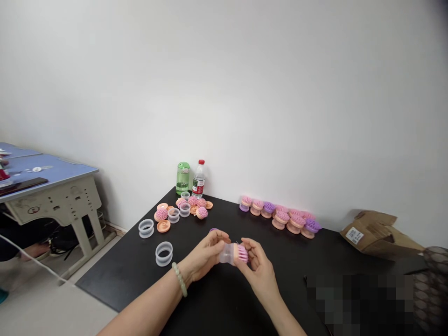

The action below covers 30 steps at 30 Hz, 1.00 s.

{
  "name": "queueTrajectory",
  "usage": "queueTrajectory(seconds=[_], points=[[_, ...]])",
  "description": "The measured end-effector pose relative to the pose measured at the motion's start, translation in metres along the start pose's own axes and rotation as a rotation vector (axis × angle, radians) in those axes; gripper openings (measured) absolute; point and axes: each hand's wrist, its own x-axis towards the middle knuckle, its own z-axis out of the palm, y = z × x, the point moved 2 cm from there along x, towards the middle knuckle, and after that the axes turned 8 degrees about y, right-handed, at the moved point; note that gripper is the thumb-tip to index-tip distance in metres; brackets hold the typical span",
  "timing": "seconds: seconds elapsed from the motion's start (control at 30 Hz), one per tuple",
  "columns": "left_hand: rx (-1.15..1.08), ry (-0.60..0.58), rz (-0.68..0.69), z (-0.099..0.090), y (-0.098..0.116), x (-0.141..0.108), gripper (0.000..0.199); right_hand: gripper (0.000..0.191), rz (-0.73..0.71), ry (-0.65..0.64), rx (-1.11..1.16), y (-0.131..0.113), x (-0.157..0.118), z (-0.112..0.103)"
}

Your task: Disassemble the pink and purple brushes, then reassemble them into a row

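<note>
My left hand (210, 254) grips a clear plastic ring (227, 254) above the black table. Against that ring's right side my right hand (257, 266) holds a scalp brush head (241, 253) with pink bristles and a peach base, the bristles facing right. The two parts touch; whether they are locked together I cannot tell. A purple piece (213, 229) shows partly behind my left hand. To the left of my left hand, a loose clear ring (164, 253) and another clear ring (146, 228) lie on the table.
Several pink brush heads (161, 214), peach discs (163, 226) and clear rings lie at the back left, near a green bottle (182, 178) and a water bottle (199, 179). Assembled brushes (280, 219) line the wall. A brown paper bag (380, 235) lies right.
</note>
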Motion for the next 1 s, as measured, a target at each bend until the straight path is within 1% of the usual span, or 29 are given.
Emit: queueTrajectory(seconds=[0.07, 0.1, 0.13, 0.17, 0.2, 0.27, 0.33, 0.4, 0.47, 0.53, 0.6, 0.63, 0.7, 0.8, 0.87, 0.9, 0.93, 1.0], points=[[0.037, 0.071, -0.120, -0.003, -0.004, 0.001, 0.057, 0.048, -0.002, 0.042, 0.012, 0.000, 0.000, 0.000], [0.075, 0.086, -0.179, -0.004, -0.006, 0.001, 0.059, 0.048, -0.004, 0.061, 0.010, 0.000, -0.001, 0.000], [0.110, 0.089, -0.215, -0.004, -0.007, 0.001, 0.059, 0.049, -0.004, 0.074, 0.007, 0.000, -0.001, 0.000], [0.131, 0.082, -0.218, -0.005, -0.007, 0.001, 0.057, 0.049, -0.003, 0.078, 0.004, 0.000, -0.001, 0.000], [0.142, 0.067, -0.189, -0.005, -0.005, 0.001, 0.053, 0.050, 0.000, 0.077, 0.001, -0.001, -0.001, 0.000], [0.161, 0.019, -0.078, -0.004, -0.001, 0.000, 0.049, 0.052, 0.013, 0.068, -0.005, -0.001, -0.001, 0.000], [0.176, -0.035, 0.023, -0.003, 0.004, 0.000, 0.054, 0.052, 0.022, 0.066, -0.010, 0.000, 0.000, -0.001], [0.186, -0.034, 0.067, -0.003, 0.006, 0.000, 0.060, 0.051, 0.019, 0.071, -0.014, 0.000, 0.000, -0.001], [0.212, 0.031, 0.032, -0.005, 0.004, 0.000, 0.055, 0.052, 0.013, 0.055, -0.019, 0.000, 0.000, -0.001], [0.275, 0.094, -0.059, -0.007, 0.000, 0.001, 0.052, 0.052, 0.014, 0.029, -0.029, -0.001, 0.000, -0.001], [0.325, 0.086, -0.127, -0.009, -0.005, 0.002, 0.053, 0.052, 0.022, 0.036, -0.048, -0.001, 0.000, -0.002], [0.339, 0.065, -0.125, -0.010, -0.006, 0.002, 0.052, 0.052, 0.030, 0.045, -0.058, -0.002, 0.000, -0.002], [0.364, 0.021, -0.080, -0.010, -0.007, 0.003, 0.053, 0.053, 0.047, 0.055, -0.071, -0.002, 0.000, -0.002], [0.485, 0.003, 0.061, -0.011, -0.006, 0.005, 0.060, 0.054, 0.066, 0.040, -0.081, -0.002, 0.000, -0.001], [0.578, 0.000, 0.142, -0.010, -0.006, 0.005, 0.058, 0.054, 0.072, 0.039, -0.083, -0.002, 0.000, -0.001], [0.605, 0.001, 0.153, -0.010, -0.006, 0.004, 0.054, 0.054, 0.075, 0.040, -0.081, -0.002, 0.000, 0.000], [0.610, 0.001, 0.135, -0.009, -0.006, 0.004, 0.049, 0.055, 0.077, 0.045, -0.076, -0.003, 0.000, 0.000], [0.571, -0.008, 0.053, -0.009, -0.008, 0.003, 0.044, 0.055, 0.081, 0.054, -0.061, -0.004, 0.000, -0.001]])
